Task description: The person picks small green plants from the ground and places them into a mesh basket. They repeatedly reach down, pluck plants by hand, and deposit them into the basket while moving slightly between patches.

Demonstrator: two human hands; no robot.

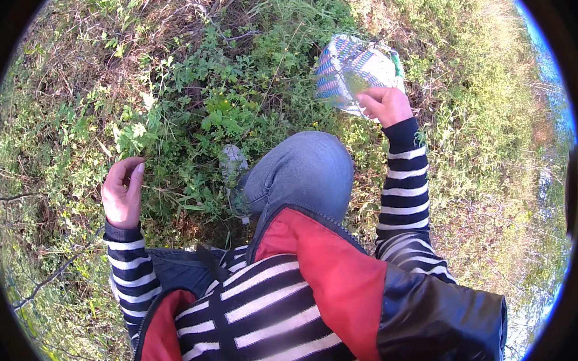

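Note:
My right hand (386, 105) is raised at the upper right, thumb and fingertips pinched together in front of a white bag (335, 72) with a blue and pink pattern and a green strip at its edge. Something green and blurred shows at those fingertips, too unclear to name. At the left, my left hand (124, 189) is held among leafy green plants (137, 134), its fingers curled and the thumb tip close to the index finger. Whether a stem lies between them cannot be made out. Both wrists are in black-and-white striped sleeves.
My bent knee in blue jeans (308, 174) is between the hands, with a light shoe (235, 159) beside it. Low green weeds and dry twigs (195, 5) cover the ground. A thin bare branch (51, 277) crosses the lower left. My open jacket with red lining (333, 287) hangs below.

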